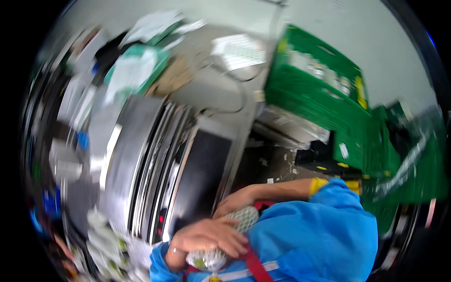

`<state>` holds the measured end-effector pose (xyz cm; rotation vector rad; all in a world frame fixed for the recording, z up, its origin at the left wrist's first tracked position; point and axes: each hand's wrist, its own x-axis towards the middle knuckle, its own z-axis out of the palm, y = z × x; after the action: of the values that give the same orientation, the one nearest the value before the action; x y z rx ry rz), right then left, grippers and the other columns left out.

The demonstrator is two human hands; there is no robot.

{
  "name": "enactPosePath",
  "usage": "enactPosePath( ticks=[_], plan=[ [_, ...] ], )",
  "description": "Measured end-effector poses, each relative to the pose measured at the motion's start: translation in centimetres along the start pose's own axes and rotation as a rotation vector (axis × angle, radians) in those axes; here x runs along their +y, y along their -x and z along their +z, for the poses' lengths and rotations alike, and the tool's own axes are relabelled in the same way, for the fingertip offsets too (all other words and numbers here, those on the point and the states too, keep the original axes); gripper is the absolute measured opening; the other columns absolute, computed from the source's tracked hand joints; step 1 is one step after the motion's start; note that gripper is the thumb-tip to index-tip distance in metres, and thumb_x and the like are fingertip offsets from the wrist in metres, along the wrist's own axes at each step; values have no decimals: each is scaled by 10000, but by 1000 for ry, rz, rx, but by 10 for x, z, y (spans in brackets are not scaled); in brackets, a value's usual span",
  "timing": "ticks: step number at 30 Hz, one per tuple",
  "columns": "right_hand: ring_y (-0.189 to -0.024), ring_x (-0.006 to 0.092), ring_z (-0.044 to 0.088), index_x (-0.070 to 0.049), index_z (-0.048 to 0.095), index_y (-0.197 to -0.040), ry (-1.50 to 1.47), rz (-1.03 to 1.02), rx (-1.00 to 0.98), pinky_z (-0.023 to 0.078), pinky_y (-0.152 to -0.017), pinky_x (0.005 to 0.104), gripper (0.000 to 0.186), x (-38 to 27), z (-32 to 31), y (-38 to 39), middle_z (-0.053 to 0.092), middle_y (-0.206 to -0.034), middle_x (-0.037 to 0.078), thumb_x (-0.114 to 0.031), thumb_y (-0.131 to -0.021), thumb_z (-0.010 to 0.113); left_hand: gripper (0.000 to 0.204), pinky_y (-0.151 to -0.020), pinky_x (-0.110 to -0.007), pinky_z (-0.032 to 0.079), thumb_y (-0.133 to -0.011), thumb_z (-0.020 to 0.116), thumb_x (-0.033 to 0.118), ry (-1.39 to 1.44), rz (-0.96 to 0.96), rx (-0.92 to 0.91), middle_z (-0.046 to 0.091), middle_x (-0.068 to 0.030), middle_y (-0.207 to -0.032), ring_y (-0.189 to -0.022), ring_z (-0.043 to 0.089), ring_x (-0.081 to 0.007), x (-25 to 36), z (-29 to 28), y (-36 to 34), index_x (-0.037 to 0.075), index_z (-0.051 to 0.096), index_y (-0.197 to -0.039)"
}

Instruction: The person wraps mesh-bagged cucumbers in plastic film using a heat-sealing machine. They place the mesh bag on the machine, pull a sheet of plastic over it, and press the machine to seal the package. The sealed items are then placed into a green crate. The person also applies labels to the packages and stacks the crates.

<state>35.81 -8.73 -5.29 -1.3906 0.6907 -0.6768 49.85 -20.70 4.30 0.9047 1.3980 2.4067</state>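
Note:
Against my body, close to the front of the blue clothing, is a long item in a white foam net sleeve (pixel 243 218); some green shows through at its lower end. My left hand (pixel 206 236) lies across its middle with the fingers wrapped over it. Around its far end curls my right hand (pixel 235 201), partly hidden behind the item. Just beyond both hands stands a machine with a dark flat panel (pixel 199 176) and several metal plates beside it. A red strap (pixel 256 263) runs over my clothing beneath the left hand.
Several similar net-sleeved items (pixel 103 244) lie in a pile at lower left. Green crates (pixel 314 108) are stacked at right, the upper one holding white rolls. A teal tray (pixel 136 68) with white sheets and brown cardboard (pixel 174 75) sit at the back left. Cables cross the metal surface.

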Motion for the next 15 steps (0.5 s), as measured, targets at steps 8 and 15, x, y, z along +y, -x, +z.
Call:
enactPosePath(
  ticks=[8, 15],
  plan=[
    [-1010, 176, 505, -10, 427, -1246, 207, 40, 238, 410, -853, 330, 651, -56, 5, 27, 576, -1082, 128, -477, -816, 570, 534, -977, -419, 314, -914, 339, 435, 307, 247, 487, 628, -139, -1054, -1014, 570, -299, -26, 19, 24, 11, 631, -1053],
    [-999, 156, 496, 48, 457, -1174, -384, -72, 522, 411, -861, 301, 570, -52, -55, 121, 562, -1080, 86, -197, -708, 674, 652, -937, -344, 357, -906, 286, 582, 138, 234, 1124, 546, -91, -1179, -1029, 538, -207, -32, -48, -127, 68, 463, -1265]
  ],
)
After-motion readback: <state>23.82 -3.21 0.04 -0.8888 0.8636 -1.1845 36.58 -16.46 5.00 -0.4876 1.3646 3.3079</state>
